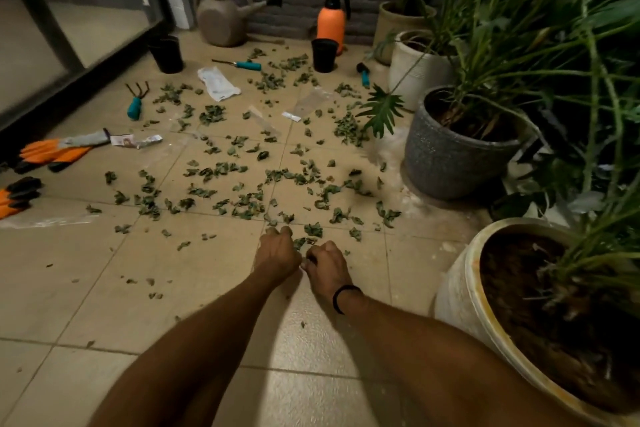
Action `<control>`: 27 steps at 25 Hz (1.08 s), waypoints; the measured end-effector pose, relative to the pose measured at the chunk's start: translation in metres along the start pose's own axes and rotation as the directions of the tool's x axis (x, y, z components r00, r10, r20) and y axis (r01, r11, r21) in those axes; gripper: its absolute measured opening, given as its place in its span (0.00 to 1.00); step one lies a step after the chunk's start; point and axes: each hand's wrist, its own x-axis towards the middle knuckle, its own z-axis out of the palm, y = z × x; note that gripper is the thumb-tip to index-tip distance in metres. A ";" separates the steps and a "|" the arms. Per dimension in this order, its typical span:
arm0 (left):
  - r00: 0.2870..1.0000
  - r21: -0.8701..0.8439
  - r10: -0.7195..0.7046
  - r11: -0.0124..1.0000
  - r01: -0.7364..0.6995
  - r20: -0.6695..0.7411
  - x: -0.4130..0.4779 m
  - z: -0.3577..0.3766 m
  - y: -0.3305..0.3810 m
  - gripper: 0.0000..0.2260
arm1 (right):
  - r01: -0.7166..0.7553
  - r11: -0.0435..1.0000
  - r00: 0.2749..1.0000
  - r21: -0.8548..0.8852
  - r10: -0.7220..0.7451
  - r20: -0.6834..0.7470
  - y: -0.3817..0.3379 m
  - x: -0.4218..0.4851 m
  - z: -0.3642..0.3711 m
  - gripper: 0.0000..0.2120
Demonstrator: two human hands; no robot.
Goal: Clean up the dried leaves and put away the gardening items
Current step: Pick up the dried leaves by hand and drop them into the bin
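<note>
Dried green leaves (pixel 239 180) lie scattered over the tiled floor (pixel 104 288). My left hand (pixel 278 253) and my right hand (pixel 325 262) are low on the floor side by side, fingers curled around a small clump of leaves (pixel 304 242) between them. Farther off lie a teal hand rake (pixel 135 101), a teal-handled tool (pixel 242 64), another teal-handled tool (pixel 363 73), orange gloves (pixel 52 152) at the left, and a second glove (pixel 17 194). A watering can (pixel 221 15) and an orange sprayer (pixel 331 19) stand by the back wall.
Two black pots (pixel 168 54) (pixel 324 55) stand on the floor. Plastic wrappers (pixel 218 83) (pixel 136 140) lie among the leaves. Large potted plants (pixel 460 146) (pixel 519 305) line the right side. A glass door frame (pixel 69 55) runs along the left.
</note>
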 end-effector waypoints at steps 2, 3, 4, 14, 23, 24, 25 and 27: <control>0.999 0.031 0.029 0.999 -0.029 -0.026 -0.008 0.011 -0.005 0.17 | -0.012 1.000 1.000 -0.007 0.012 -0.013 -0.003 -0.002 -0.003 0.05; 0.998 0.040 0.051 0.998 -0.049 -0.045 -0.010 0.014 -0.007 0.18 | -0.022 1.000 1.000 -0.005 0.022 -0.020 -0.004 -0.002 -0.004 0.05; 0.996 0.035 0.059 0.998 -0.057 -0.061 -0.011 0.015 -0.008 0.18 | -0.046 0.999 0.999 -0.002 0.045 -0.027 -0.006 -0.001 -0.007 0.06; 0.996 -0.030 0.009 0.999 -0.012 -0.090 -0.019 0.025 0.002 0.03 | -0.170 0.961 0.973 0.218 0.199 -0.117 -0.020 -0.007 -0.016 0.09; 0.957 -0.460 -0.261 0.870 0.178 -0.125 -0.007 0.015 0.011 0.09 | -0.243 0.916 0.941 0.319 0.303 -0.151 -0.015 0.004 -0.024 0.05; 0.941 -0.533 -0.326 0.815 0.228 -0.096 -0.007 0.012 0.015 0.08 | -0.271 0.903 0.931 0.334 0.333 -0.146 -0.013 0.006 -0.023 0.04; 0.918 -0.599 -0.390 0.751 0.277 -0.065 -0.007 0.010 0.019 0.10 | -0.306 0.880 0.915 0.363 0.377 -0.143 -0.011 0.007 -0.023 0.07; 0.877 -0.674 -0.481 0.649 0.352 -0.004 -0.008 0.006 0.027 0.14 | -0.386 0.801 0.868 0.457 0.483 -0.114 -0.006 0.008 -0.024 0.09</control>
